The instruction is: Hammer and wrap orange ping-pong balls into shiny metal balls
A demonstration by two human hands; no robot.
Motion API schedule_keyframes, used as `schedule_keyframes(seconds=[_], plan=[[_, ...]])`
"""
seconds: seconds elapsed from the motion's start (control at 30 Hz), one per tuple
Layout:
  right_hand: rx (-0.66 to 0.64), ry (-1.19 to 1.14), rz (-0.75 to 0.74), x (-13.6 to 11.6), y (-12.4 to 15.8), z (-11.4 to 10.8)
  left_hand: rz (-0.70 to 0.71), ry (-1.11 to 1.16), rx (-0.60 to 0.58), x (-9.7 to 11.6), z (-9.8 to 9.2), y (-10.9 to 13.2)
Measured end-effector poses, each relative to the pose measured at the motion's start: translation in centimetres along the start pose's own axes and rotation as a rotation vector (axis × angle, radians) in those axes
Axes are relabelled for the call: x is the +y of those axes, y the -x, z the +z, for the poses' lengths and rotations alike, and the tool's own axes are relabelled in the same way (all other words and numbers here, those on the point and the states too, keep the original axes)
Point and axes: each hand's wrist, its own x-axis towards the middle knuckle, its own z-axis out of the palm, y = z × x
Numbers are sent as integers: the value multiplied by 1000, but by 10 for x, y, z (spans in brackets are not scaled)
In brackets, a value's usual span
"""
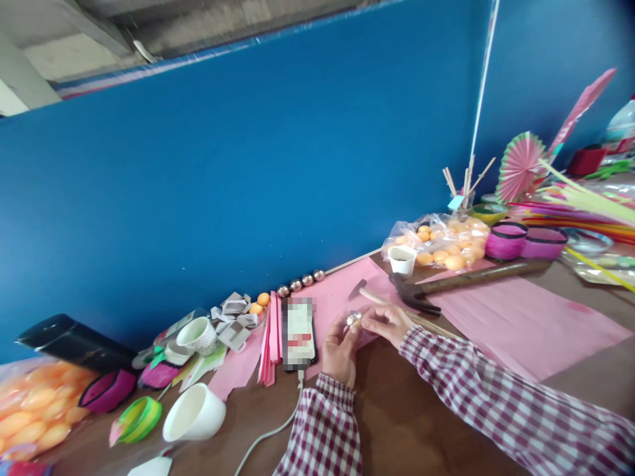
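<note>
My left hand point(340, 350) and my right hand point(387, 324) meet over the brown table, both pinching a small silvery ball point(354, 320) between their fingertips. Both wrists wear red and white checked sleeves. A phone point(299, 332) on a white cable lies just left of my left hand. A thin wooden stick point(391, 307) and a hammer point(446, 284) lie just beyond my right hand on pink paper point(506, 324).
Several silvery balls point(301, 283) line the blue wall. A bag of orange balls point(441, 241), a small white cup point(401, 259), magenta bowls point(526, 240) and paper fans stand at the right. White cups point(194, 413), folded pink paper point(270, 344) and another orange-ball bag point(30, 410) lie left.
</note>
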Motion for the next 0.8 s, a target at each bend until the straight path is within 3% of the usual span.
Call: schedule_keyframes(seconds=[0.8], plan=[[-15, -8, -12, -1, 0, 0, -14, 43, 3, 1, 1, 0]])
